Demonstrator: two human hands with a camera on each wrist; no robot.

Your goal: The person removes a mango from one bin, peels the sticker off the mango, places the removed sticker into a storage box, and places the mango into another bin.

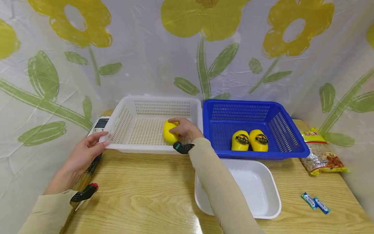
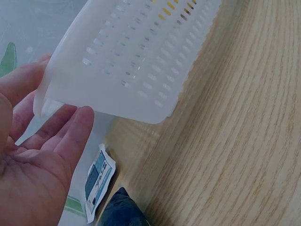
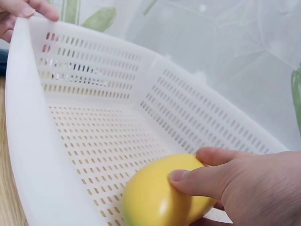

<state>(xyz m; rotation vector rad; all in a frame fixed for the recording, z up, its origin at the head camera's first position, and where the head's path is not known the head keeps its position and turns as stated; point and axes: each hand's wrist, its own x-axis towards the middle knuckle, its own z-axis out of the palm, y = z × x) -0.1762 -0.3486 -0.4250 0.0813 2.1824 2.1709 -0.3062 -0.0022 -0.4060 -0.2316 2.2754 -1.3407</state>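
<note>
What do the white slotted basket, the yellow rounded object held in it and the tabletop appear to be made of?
White slotted basket: moulded plastic, slightly translucent, with uniform punched slots and a smooth rim.
Yellow rounded object: probably plastic or rubber, smooth with a soft sheen; which one cannot be told.
Tabletop: pale wood or wood-look laminate, glossy, with visible grain and reflections.

Left hand [image 1: 84, 152] out to the left, palm turned inward, fingers [image 2: 70, 136] straight & relaxed, tips resting against a corner edge, thumb on top. Left forearm angled in from lower left, beige sleeve to wrist, black strap w/ red tip at cuff. Right hand [image 1: 183, 128] reaching forward, fingers [image 3: 202, 181] & thumb curled round, gripping. Right arm stretched diagonally from bottom centre, beige sleeve, black strap at wrist.
</note>
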